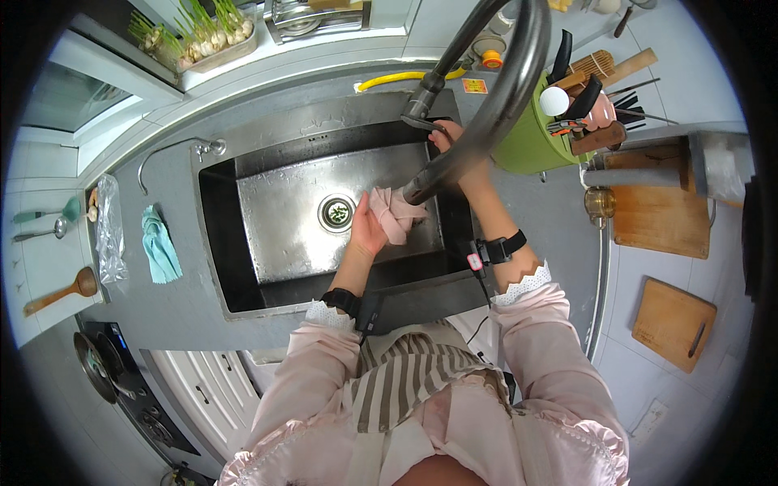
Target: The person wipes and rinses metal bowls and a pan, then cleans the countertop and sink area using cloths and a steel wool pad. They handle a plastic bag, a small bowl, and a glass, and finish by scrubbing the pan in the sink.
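Observation:
In my left hand [369,228] I hold a crumpled pink cloth [398,215] over the right part of the stainless steel sink [285,194]. The mouth of the dark metal faucet [486,140] is just above the cloth. Whether water is running I cannot make out. My right hand [453,146] is up at the faucet's lever handle [428,123], with its fingers on it. The curved spout partly hides that hand and wrist. Green scraps lie in the drain strainer [337,212], left of the cloth.
A green utensil bucket [529,136] full of knives and tools stands right of the faucet. Left of the sink are a small curved tap [176,146], a teal cloth [160,246] and a plastic bag [109,228]. A gas stove [140,389] is at lower left.

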{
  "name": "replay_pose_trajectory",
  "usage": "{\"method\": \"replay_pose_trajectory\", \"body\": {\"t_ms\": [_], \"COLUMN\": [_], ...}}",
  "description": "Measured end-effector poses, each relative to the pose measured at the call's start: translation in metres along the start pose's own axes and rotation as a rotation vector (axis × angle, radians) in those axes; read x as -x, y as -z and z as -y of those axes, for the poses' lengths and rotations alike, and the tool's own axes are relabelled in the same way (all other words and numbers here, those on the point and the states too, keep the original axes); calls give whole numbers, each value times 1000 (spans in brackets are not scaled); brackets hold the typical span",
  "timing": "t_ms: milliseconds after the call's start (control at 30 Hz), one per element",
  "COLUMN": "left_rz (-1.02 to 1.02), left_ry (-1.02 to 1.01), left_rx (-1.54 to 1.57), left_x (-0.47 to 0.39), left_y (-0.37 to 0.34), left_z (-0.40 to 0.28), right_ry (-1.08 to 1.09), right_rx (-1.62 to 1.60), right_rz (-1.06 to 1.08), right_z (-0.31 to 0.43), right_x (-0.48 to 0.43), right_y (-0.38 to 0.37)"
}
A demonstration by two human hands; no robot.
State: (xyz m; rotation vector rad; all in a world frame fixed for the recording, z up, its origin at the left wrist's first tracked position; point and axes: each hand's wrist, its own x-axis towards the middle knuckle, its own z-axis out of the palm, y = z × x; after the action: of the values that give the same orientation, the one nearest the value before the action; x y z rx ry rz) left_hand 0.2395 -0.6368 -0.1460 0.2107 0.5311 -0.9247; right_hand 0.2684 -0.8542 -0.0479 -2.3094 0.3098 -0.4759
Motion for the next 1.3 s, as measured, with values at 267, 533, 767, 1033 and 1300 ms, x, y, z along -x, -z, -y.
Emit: {"method": "replay_pose_trajectory", "body": {"t_ms": [267,533,767,1033,1300], "left_rz": [190,-106,-205,-251,-293], "left_ry": [-68,-179,-274,-162,-154], "left_rx": [144,-128,26,-314,-132], "left_x": [-20,-28,-16,13,-49], "left_y": [11,-1,-4,5,41], "left_z": [6,17,4,-43,-9], "right_ry": [108,-175,-128,-830,-527], "right_rx": [149,-664,-466,-630,-543], "right_rz": [100,-12,488,535,426], "right_z": [-16,-38,-48,-58,-28], "right_x": [4,29,99,85,99], "right_y": [-2,-13,-98,-119,-128]}}
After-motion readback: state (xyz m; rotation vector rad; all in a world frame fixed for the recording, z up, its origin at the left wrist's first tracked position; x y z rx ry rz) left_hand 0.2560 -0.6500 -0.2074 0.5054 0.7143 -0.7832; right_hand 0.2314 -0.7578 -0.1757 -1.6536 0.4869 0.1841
